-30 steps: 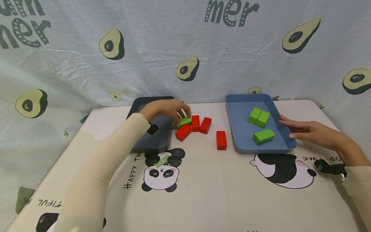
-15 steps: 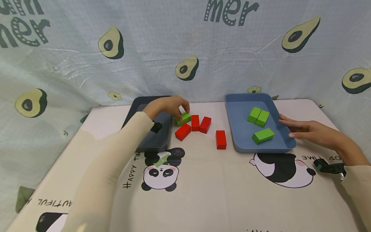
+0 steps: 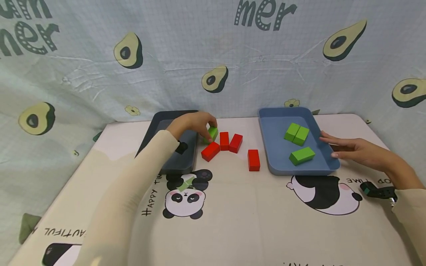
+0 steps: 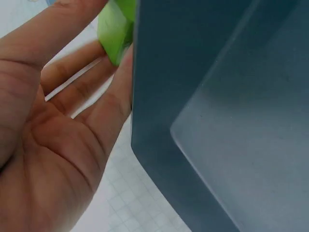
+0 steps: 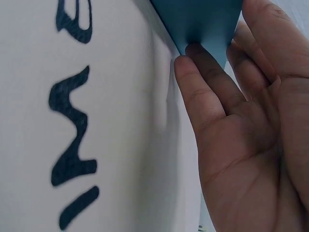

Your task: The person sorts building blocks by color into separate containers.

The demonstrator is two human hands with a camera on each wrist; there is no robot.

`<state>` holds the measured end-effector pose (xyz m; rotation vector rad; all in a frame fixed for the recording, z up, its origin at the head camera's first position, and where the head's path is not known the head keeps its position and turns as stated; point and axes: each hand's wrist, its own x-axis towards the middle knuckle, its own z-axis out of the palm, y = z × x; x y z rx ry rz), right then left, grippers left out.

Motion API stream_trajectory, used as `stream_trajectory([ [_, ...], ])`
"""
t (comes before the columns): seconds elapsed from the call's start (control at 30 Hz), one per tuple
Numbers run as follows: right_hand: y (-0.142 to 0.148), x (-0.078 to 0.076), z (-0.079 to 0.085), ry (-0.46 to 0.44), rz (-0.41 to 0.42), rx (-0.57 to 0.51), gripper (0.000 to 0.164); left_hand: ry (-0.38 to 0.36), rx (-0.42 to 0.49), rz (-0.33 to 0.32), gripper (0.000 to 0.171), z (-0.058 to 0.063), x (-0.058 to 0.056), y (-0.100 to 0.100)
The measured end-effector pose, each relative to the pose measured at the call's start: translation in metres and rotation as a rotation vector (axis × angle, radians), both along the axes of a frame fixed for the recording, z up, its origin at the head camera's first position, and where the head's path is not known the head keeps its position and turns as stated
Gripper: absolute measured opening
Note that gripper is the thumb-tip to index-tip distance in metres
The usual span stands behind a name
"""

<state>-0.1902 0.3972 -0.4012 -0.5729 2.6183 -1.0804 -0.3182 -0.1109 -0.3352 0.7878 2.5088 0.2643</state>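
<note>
At the back of the table, my left hand [image 3: 196,123] pinches a green block [image 3: 213,132] between thumb and fingers. In the left wrist view the same green block [image 4: 113,33] shows at the fingertips, close to the wall of the dark tray [image 4: 152,130]. Just in front of that hand lies a red block [image 3: 210,151], with two more red blocks to its right and another red block [image 3: 254,160] nearer the blue tray [image 3: 276,151]. My right hand [image 3: 361,153] touches the blue tray's right side with extended fingers. Three green blocks sit inside that tray.
The dark tray [image 3: 178,170] stands at the left, partly under my left forearm. Near my right wrist lies a small black device [image 3: 377,191] on the printed tablecloth [image 3: 233,221]. A patterned cloth [image 3: 173,48] hangs behind the table.
The green block in my left hand has shifted slightly and turned to a steeper angle. My left forearm has moved a little right. The right hand stays at the blue tray.
</note>
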Motion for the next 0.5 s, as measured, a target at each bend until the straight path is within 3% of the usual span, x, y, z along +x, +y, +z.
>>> stream_trajectory([
  [0.1,0.0001,-0.0010,0.0001,0.020,0.002,0.018,0.061,0.000,-0.005,0.011,0.058,0.0012,-0.0001,0.0016],
  [0.3,0.0024,0.0002,0.0001,0.006,-0.023,0.039,0.061,-0.092,0.017,0.017,0.062,0.0035,-0.0027,0.0054],
  [0.5,0.0009,0.0003,-0.0020,-0.010,-0.024,0.024,0.062,-0.120,0.070,0.093,0.057,-0.0003,-0.0039,0.0020],
])
